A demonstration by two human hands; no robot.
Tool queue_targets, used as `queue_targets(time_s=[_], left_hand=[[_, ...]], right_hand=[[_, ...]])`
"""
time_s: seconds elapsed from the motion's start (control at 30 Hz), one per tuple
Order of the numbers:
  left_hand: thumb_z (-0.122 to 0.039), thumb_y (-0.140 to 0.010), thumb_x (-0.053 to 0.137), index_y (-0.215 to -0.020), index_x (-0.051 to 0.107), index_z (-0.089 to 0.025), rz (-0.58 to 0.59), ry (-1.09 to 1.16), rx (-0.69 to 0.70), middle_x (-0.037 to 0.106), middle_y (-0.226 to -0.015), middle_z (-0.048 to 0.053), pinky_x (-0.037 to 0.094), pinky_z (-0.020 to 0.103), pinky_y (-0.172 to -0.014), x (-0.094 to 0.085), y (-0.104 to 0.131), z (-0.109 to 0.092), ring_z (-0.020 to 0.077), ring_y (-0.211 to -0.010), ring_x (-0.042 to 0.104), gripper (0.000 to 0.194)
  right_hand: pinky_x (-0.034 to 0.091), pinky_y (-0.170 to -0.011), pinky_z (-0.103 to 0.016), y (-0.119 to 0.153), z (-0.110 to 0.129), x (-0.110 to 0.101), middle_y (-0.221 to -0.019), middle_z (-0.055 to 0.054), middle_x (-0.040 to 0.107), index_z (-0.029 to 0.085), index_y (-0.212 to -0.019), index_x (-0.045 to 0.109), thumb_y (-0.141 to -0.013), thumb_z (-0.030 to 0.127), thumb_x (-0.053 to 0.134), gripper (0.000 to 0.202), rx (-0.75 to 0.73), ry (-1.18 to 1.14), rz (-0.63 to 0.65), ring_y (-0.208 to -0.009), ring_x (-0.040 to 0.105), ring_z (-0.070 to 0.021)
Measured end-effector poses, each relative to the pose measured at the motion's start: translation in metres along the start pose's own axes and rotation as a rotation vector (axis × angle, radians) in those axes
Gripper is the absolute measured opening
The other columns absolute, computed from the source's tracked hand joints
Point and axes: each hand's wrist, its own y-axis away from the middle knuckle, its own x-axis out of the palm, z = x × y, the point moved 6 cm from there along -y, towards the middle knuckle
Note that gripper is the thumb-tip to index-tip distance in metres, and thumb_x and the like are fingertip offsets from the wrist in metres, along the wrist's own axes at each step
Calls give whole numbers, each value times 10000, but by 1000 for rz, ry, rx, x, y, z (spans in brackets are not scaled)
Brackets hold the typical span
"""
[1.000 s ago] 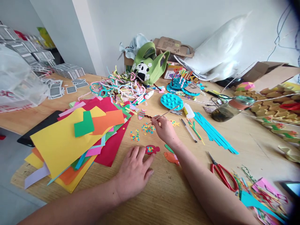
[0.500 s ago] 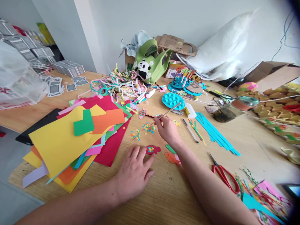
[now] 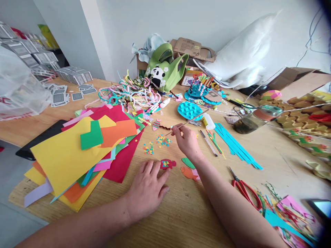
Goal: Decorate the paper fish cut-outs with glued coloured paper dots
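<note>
My left hand [image 3: 148, 187] lies flat on the wooden table, fingers spread, its fingertips at the lower edge of a red paper fish [image 3: 168, 164] with small yellow and blue triangles on it. In my right hand [image 3: 186, 139] is a thin wooden stick [image 3: 192, 119], pinched between thumb and fingers and slanting up to the right. Its lower tip is just above a heap of tiny paper triangles [image 3: 163, 140]. To the left of these lie small round paper bits [image 3: 148, 148]. A green paper fish [image 3: 188, 162] and an orange paper fish [image 3: 188, 173] rest beside my right forearm.
Stacked coloured paper [image 3: 69, 148] covers the left side. Red-handled scissors [image 3: 244, 191] and paper scraps [image 3: 289, 213] lie at the right. Beyond are a pen [image 3: 209, 144], blue paper strips [image 3: 236, 146], a glue bottle [image 3: 208, 122], a glass jar [image 3: 256, 120] and a green panda bag [image 3: 167, 70].
My right hand has lifted slightly away from the triangle heap, and the stick leans lower to the right. My left hand stays by the red fish. The view has shifted a little.
</note>
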Motion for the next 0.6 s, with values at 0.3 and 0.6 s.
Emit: queue_targets(time_s=[0.3,0.6], left_hand=[[-428,-949,501,-1402,480,-254,-19,-23,22,460,-1350,146,369,509,-1042,-1,1,-1,323,-1212,415,485],[-420,-951,503,-1404,473,-263,-10,1,11,461,-1338,129,373,504,-1039,-3,0,-1,313,-1208,415,480]], right_hand=[[434,-679,-304,-1,9,-1,-767,-60,712,214,-660,576,-910,274,476,276,-10,27,38,-713,623,-195],[443,-704,-318,17,5,12,-741,-60,676,227,-697,544,-949,357,432,304,-67,28,63,-733,626,-203]])
